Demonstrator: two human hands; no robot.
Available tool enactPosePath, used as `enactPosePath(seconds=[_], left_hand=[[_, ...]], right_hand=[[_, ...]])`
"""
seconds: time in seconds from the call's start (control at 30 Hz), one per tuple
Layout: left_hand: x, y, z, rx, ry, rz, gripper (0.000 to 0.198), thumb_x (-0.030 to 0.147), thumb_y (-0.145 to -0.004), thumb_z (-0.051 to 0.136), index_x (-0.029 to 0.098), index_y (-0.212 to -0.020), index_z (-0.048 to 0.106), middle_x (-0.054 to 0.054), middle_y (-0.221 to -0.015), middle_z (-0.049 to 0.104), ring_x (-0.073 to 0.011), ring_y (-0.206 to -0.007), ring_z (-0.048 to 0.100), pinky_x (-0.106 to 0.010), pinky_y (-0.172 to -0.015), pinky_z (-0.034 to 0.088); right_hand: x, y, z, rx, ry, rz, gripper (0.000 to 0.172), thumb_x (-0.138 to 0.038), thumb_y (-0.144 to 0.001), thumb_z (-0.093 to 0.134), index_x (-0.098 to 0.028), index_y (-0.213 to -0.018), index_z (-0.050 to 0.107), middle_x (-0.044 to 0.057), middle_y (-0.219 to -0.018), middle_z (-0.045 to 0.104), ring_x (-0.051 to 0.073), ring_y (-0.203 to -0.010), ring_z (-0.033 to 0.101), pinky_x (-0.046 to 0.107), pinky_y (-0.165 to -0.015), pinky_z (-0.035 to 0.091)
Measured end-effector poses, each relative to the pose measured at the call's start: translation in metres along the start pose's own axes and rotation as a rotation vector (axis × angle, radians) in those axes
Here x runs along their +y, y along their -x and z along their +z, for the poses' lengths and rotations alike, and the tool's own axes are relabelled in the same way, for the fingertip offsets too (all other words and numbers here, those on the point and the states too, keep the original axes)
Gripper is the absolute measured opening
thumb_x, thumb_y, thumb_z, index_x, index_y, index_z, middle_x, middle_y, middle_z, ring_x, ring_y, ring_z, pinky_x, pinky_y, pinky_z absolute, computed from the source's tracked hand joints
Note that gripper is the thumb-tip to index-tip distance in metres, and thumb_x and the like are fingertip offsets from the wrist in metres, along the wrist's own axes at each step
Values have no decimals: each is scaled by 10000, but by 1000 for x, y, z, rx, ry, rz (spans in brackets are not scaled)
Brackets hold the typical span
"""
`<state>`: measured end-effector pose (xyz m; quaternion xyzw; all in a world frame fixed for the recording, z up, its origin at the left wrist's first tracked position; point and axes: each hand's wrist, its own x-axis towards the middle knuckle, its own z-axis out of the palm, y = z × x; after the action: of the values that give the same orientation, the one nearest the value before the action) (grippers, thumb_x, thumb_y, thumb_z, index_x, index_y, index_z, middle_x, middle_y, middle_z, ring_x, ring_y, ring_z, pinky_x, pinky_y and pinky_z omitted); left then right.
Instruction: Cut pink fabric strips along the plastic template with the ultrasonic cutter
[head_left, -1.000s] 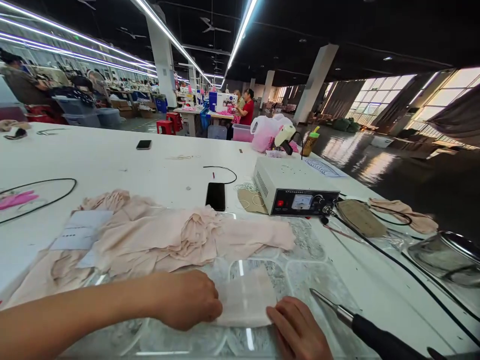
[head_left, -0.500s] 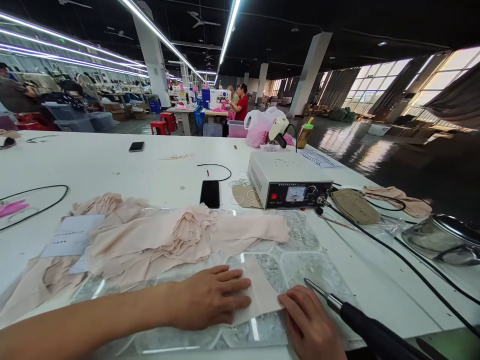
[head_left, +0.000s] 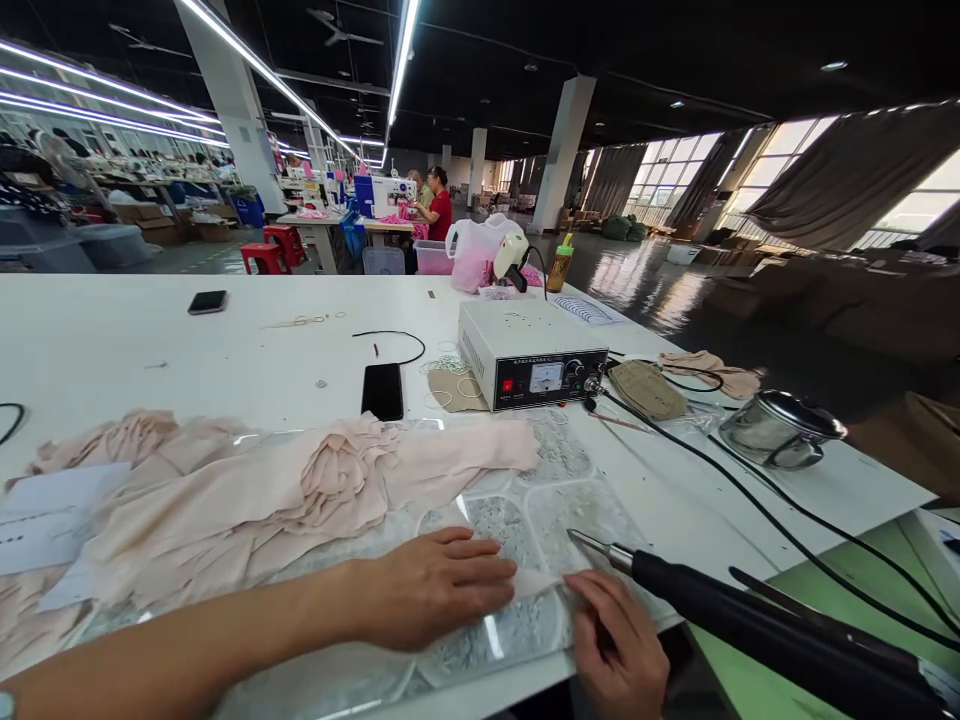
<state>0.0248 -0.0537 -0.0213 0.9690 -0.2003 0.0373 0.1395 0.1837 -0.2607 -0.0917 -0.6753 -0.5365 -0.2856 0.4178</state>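
Observation:
My left hand (head_left: 431, 585) lies flat, fingers stretched out, pressing a small pale fabric piece (head_left: 534, 583) onto a glass plate (head_left: 525, 520). My right hand (head_left: 619, 640) sits at the piece's right edge near the table front, fingers curled down on the fabric edge. A black-handled tool with a metal tip (head_left: 675, 585) lies just right of that hand. A heap of pale pink fabric pieces (head_left: 285, 490) lies behind my left hand.
A white control box (head_left: 529, 350) with dial and cable stands behind the plate, a black phone (head_left: 382, 390) to its left. A metal pot (head_left: 780, 430) sits at right. Another phone (head_left: 207, 301) lies far left. People work at distant tables (head_left: 439, 205).
My left hand opened from a curled grip to flat fingers and slid right over the fabric piece. The view swung right, and my right hand moved toward the table's front edge.

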Motion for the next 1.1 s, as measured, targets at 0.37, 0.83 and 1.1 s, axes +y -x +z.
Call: enactPosePath(seconds=[0.37,0.83,1.1], left_hand=[[-2,-1,6,60,-53,52,301,240,-1023,411,153,-1282,538,-89,-1349,579,-259,-1294,497,-385,-1116,322],[-15,-33,17,104,-49,175,294,262,-1022,435,161,-1279,535,-48,-1374,566,-213,-1296,497,-343,-1150,267],[-17,-32,20,134,-51,202,287,250,-1008,451,148,-1252,561,-61,-1336,597,-214,-1308,484,-362,-1170,236]], right_hand=[[-2,-10,5,-32,39,46,175,-139,-884,530,-211,-950,676,73,-909,708,202,-823,696,323,-697,585],[1,10,-5,69,17,116,172,-91,-853,558,-175,-967,655,89,-919,714,190,-825,701,294,-739,573],[1,6,-9,-57,4,165,199,-144,-836,593,-228,-973,709,76,-989,719,214,-883,705,304,-754,582]])
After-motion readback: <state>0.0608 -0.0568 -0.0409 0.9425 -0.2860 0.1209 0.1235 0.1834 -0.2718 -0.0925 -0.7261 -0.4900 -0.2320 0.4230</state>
